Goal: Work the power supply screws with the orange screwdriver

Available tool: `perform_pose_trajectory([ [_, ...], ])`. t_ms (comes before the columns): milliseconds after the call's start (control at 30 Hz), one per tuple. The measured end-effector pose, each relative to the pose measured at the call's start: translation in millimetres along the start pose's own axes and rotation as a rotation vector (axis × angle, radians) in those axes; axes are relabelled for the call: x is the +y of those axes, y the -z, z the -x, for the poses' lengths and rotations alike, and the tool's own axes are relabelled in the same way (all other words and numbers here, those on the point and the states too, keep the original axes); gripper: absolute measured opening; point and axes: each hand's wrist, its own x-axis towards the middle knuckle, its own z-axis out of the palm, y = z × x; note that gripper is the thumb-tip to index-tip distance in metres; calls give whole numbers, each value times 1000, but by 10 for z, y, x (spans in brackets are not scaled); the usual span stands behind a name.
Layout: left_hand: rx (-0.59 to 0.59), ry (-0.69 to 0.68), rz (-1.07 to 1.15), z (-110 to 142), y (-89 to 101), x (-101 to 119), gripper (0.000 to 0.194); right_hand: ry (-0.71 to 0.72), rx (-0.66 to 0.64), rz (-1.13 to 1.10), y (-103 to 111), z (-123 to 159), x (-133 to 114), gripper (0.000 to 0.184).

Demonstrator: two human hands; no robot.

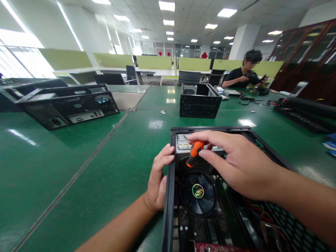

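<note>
An opened black computer case (171,182) lies on the green table in front of me. Inside it are a round cooling fan (206,201), a power supply (183,141) at the far end and a red circuit board (217,247) at the near end. My left hand (159,178) rests against the left outer edge of the case, its fingers bent over the rim. In my right hand (231,157), thumb and fingers close on an orange and black screwdriver (195,153), tilted over the case above the fan. The screwdriver's tip cannot be made out.
Another black case (200,106) stands farther back, and more cases (70,108) sit at the left. A co-worker (244,75) sits at the far right, handling a dark part. Cables (258,102) and a long black panel (304,113) lie on the right.
</note>
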Motion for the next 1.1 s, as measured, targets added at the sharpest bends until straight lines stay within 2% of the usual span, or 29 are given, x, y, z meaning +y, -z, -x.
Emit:
perform_pose_trajectory([
  [233,10,-1,9,-5,-6,0,50,-24,-7,-10,6,-25,23,43],
  [400,-4,14,5,21,13,-12,52,-57,-10,7,-16,-64,40,34],
  [700,8,4,3,0,-1,4,51,51,-51,-23,-15,-41,109,52],
  [900,8,23,7,9,6,4,53,133,-21,-80,21,-25,-33,32],
  [1000,1,32,9,20,18,10,56,151,-30,-90,78,10,-131,34],
  [1100,-27,14,-11,11,26,28,61,155,-92,-101,101,40,-174,36],
])
